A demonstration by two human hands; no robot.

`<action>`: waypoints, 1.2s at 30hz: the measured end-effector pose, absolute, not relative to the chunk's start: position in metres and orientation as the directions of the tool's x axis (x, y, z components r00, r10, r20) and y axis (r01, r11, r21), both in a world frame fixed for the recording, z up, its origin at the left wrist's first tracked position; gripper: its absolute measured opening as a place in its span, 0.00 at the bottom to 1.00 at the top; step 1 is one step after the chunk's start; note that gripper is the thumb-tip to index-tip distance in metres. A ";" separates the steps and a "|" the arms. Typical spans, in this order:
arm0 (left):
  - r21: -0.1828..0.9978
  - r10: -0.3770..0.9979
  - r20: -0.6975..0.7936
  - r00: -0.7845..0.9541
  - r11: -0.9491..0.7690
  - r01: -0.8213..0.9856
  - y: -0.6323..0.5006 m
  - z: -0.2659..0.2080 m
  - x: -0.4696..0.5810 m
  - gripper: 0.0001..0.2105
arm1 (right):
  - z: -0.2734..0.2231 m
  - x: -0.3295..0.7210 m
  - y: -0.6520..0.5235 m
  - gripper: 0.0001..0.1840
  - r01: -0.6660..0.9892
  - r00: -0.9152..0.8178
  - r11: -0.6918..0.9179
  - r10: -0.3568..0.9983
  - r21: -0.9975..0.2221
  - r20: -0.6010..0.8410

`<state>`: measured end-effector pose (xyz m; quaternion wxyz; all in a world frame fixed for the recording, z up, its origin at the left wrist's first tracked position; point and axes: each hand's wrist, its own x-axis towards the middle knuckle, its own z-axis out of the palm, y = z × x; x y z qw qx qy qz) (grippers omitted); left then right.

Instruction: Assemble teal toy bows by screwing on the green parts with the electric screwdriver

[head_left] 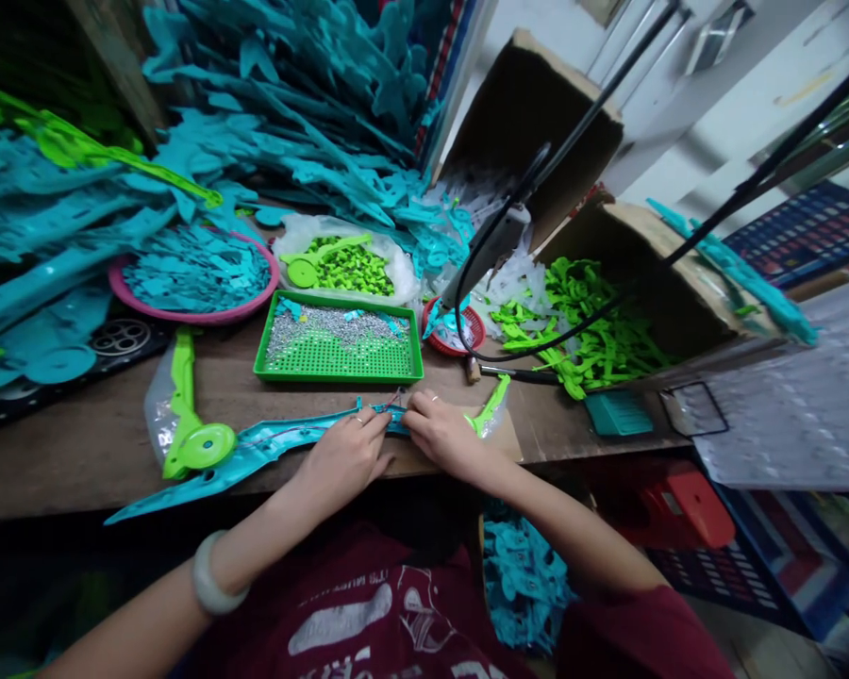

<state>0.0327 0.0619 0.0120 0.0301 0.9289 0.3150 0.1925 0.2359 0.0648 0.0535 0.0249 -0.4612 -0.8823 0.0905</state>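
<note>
A long turquoise plastic shell (275, 436) with a pointed end lies along the front of the bench, a thin reddish wire running inside it. My left hand (346, 451) is closed, its fingertips gripping the shell near the middle. Beside it, my right hand (440, 432) pinches the same part further right, and its fingers hide what is under them. Lime-green parts with clear plastic, one with a round disc (208, 446), sit at the shell's left end, and another green part (491, 407) shows just past my right hand.
A green tray (340, 375) of small metal screws stands behind the hands. Nearby are a pink basin (194, 316) of blue pieces, a red basket (475, 325), and a box of green parts (594, 321). An electric screwdriver (491, 247) hangs overhead with its cable. Turquoise shells pile up behind.
</note>
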 end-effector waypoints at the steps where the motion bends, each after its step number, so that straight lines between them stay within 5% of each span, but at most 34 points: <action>1: 0.174 0.596 0.339 0.728 -0.800 0.574 0.062 0.012 0.033 0.16 | 0.052 0.237 0.062 0.11 0.786 -0.608 0.597 0.794 -0.162 -0.025; 8: 0.205 0.628 0.326 0.707 -0.777 0.596 0.057 0.012 0.033 0.17 | 0.068 0.255 0.055 0.14 0.698 -0.696 0.665 0.717 -0.265 -0.033; 13: 0.174 0.621 0.401 0.674 -0.774 0.609 0.054 0.015 0.033 0.14 | 0.081 0.255 0.086 0.11 0.761 -0.466 0.431 0.883 -0.485 0.054; 16: 0.164 0.615 0.412 0.673 -0.776 0.609 0.055 0.015 0.032 0.14 | 0.086 0.239 0.111 0.16 0.823 -0.426 0.340 0.899 -0.455 -0.098; 19: 0.150 0.603 0.418 0.680 -0.784 0.602 0.055 0.016 0.033 0.15 | 0.091 0.227 0.128 0.09 0.818 -0.470 0.340 0.860 -0.464 -0.198; 27: 0.089 0.554 0.478 0.681 -0.802 0.590 0.047 0.003 0.035 0.16 | 0.092 0.230 0.132 0.06 0.686 -0.589 0.278 0.755 -0.673 -0.288; 36: 0.240 0.687 0.500 0.527 -0.695 0.678 0.043 0.009 0.044 0.11 | 0.101 0.238 0.134 0.10 0.490 -0.789 0.513 0.605 -0.704 -0.108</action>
